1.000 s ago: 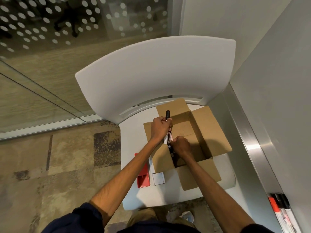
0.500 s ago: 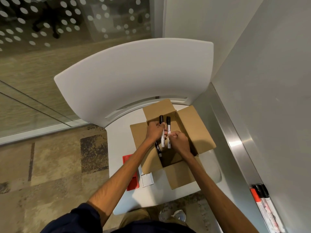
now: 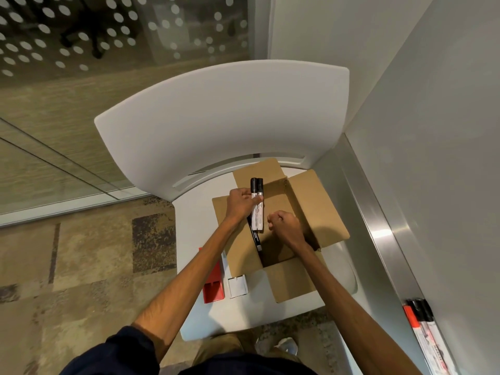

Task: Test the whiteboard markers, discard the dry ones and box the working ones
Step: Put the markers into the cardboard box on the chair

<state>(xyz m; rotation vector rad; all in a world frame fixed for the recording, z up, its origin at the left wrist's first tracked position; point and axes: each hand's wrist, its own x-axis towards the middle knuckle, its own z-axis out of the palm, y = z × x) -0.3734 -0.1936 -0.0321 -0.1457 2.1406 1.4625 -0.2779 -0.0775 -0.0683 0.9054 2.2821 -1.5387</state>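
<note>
An open cardboard box (image 3: 319, 201) sits on a white chair seat (image 3: 200, 239). My left hand (image 3: 240, 205) grips two white markers with black caps (image 3: 257, 209) side by side, plus a thin black marker (image 3: 255, 238) that points down toward the box's inside. My right hand (image 3: 284, 226) hovers over the box just right of the markers, fingers curled in a fist; nothing shows in it. Several more markers (image 3: 424, 328), one with a red cap, lie on the whiteboard ledge at lower right.
A red marker carton (image 3: 213, 288) and a small white carton (image 3: 238, 286) lie on the seat left of the box. The chair back (image 3: 221, 117) rises behind. The whiteboard (image 3: 433, 158) and its metal ledge (image 3: 378, 217) run along the right. Carpet covers the floor on the left.
The right hand passed a second white marker to the left hand and let go. Both white markers now sit together in the left hand, and the right hand has drawn slightly away.
</note>
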